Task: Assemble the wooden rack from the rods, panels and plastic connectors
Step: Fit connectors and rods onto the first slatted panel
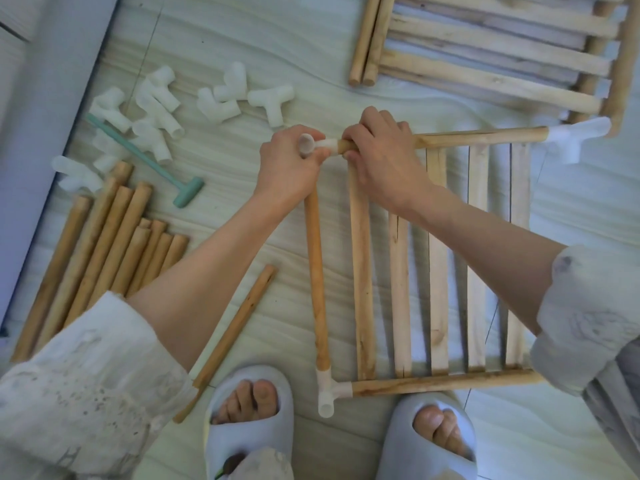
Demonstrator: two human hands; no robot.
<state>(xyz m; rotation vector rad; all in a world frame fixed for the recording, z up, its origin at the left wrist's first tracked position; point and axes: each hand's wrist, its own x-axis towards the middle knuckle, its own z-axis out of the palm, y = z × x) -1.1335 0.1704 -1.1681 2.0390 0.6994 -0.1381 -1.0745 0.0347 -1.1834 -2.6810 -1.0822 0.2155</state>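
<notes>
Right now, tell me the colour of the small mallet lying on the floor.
Pale mint green, head and handle alike; the mallet shows in the head view.

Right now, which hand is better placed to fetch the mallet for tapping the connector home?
Left, probably. The left hand grips the connector and the mallet lies on its side; the right hand grips the top rod, farther off.

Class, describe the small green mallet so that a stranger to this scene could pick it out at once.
Start at the slatted panel the two hands work on, then look left across the floor to the heap of white plastic connectors. The mallet lies slanting beside them, above the bundle of rods. It alone is pale green.
</notes>
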